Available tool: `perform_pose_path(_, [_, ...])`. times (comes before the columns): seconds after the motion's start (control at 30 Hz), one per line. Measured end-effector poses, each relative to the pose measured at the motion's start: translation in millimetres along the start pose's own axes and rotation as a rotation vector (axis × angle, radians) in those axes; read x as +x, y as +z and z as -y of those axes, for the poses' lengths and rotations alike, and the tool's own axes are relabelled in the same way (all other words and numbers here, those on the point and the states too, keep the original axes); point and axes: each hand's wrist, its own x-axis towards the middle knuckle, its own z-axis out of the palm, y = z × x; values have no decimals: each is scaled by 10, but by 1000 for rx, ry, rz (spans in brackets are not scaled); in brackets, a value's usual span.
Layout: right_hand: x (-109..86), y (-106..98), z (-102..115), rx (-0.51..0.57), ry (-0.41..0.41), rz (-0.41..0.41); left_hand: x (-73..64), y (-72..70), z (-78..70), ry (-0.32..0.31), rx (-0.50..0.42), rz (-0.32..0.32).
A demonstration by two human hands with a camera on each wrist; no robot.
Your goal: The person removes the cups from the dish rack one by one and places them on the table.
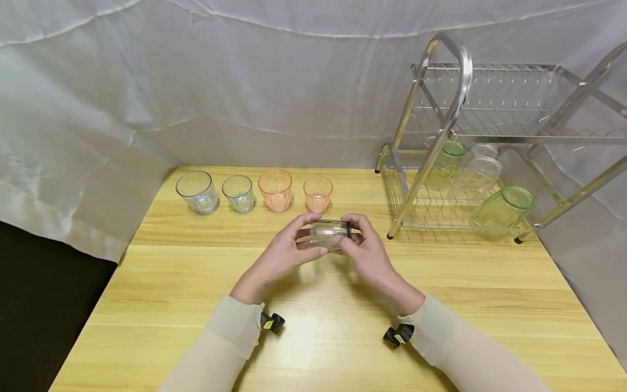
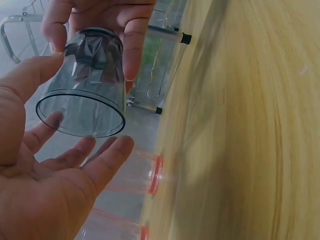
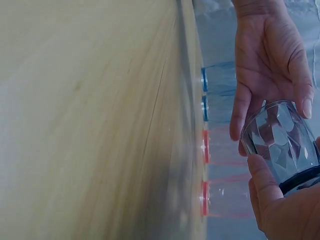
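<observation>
A clear, grey-tinted drinking glass [image 1: 329,235] lies on its side in the air over the table, held between both hands. My left hand [image 1: 281,251] curves around its left end, the thumb low on the near side and the fingers reaching behind. The left wrist view shows the round rim of the glass [image 2: 82,112] towards my left palm. My right hand [image 1: 373,255] grips the other end, where a dark band shows, with its thumb across the near side. Faceted sides of the glass [image 3: 277,137] appear in the right wrist view.
Behind the hands stand two bluish glasses [image 1: 204,198] and two pink-orange glasses [image 1: 276,198] in a row. A two-tier metal rack [image 1: 404,215] at the right back holds several green and clear glasses on its lower shelf. A pale cloth [image 1: 294,98] hangs behind the table.
</observation>
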Motion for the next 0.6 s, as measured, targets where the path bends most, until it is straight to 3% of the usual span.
perform_pose_path(0.3, [19, 39, 0, 164, 48, 28, -21, 4, 21, 27, -61, 6])
perform_pose_path(0.6, [28, 48, -26, 208, 40, 36, -45, 18, 13, 20, -60, -47])
